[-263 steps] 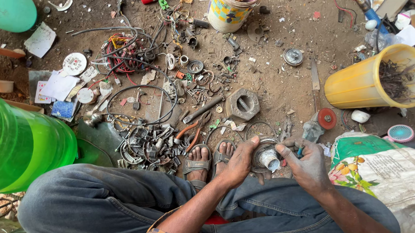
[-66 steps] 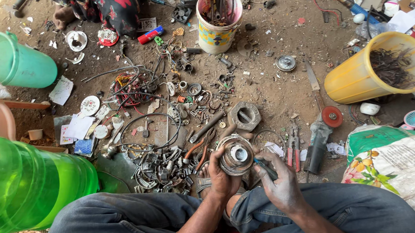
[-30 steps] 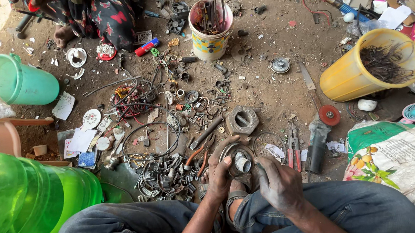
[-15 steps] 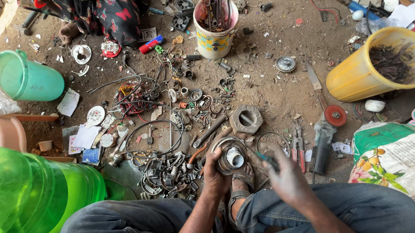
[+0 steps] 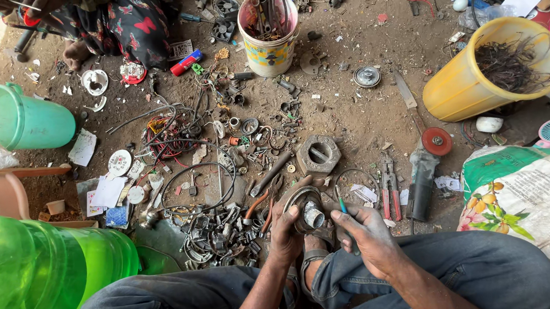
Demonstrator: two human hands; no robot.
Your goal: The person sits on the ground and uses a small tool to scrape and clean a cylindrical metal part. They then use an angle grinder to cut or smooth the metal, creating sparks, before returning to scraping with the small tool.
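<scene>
Just below the hexagonal metal block point(image 5: 317, 154) we see the round metal part point(image 5: 305, 209) gripped in our left hand point(image 5: 285, 232), seemingly not yet taken apart, while our right hand point(image 5: 368, 238) closes around a small green-handled screwdriver point(image 5: 341, 204).

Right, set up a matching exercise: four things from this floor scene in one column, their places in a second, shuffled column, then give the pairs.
Things:
1. round grey metal part with a short tube
2. yellow plastic bucket of dark wires
3. large grey hexagonal nut
4. orange-handled pliers

Places:
A. on the dirt just beyond the hands
B. tipped over at far right
C. gripped in the left hand
D. beside the left hand, on its left

Pairs: 1-C, 2-B, 3-A, 4-D
</scene>
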